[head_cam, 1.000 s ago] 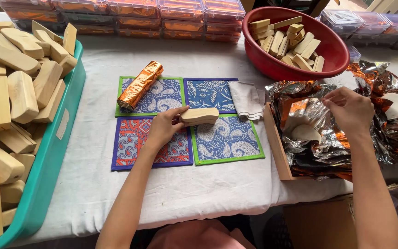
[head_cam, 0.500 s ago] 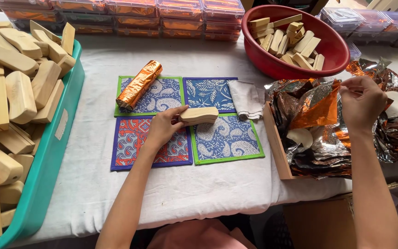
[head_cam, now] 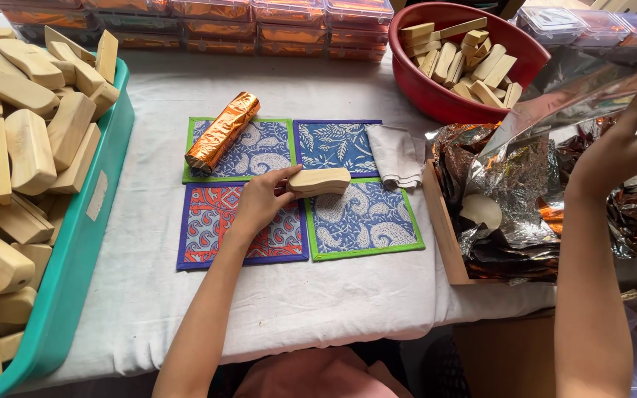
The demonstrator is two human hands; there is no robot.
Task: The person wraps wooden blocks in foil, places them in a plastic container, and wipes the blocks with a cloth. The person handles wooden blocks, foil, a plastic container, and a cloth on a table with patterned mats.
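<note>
My left hand (head_cam: 262,199) grips a pale rounded wooden block (head_cam: 321,180) and holds it over the blue patterned cloth mats (head_cam: 363,225) in the middle of the table. My right hand (head_cam: 624,140) is raised at the right and pinches the edge of a shiny foil sheet (head_cam: 532,121), silver on one side and orange on the other, lifting it off the heap of foil sheets (head_cam: 514,214) in a wooden tray (head_cam: 442,228). A foil-wrapped orange roll (head_cam: 223,133) lies on the far-left mat.
A teal tub (head_cam: 82,243) heaped with wooden blocks stands at the left. A red bowl (head_cam: 436,96) of wooden pieces sits at the back right. Clear boxes of orange-wrapped items (head_cam: 259,26) line the back. A folded grey cloth (head_cam: 396,155) lies beside the mats.
My right hand has risen up and to the right, pulling one foil sheet off the heap. My left hand and the wooden block have stayed in place.
</note>
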